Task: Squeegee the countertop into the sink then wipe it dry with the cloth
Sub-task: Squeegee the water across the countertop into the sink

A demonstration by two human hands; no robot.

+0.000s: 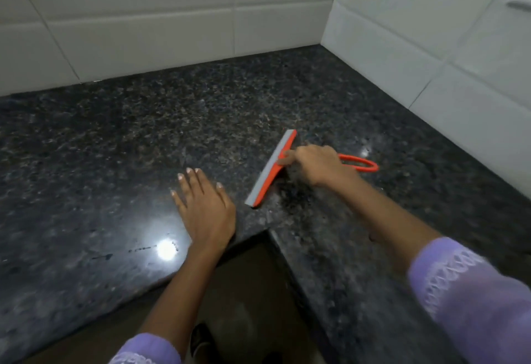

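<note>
Two hands are working over the dark speckled granite surface (115, 139). The right hand (317, 164) is keeping a curled grip round the orange squeegee (271, 168), which is lying at about two o'clock from the inner corner, grey blade touching the stone, loop handle pointing toward three o'clock. The left hand (201, 205) is resting flat, fingers straight, at nine o'clock from the blade.

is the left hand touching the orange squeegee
Apart. The head view shows bare countertop between the left hand, flat on the granite, and the squeegee.
</note>
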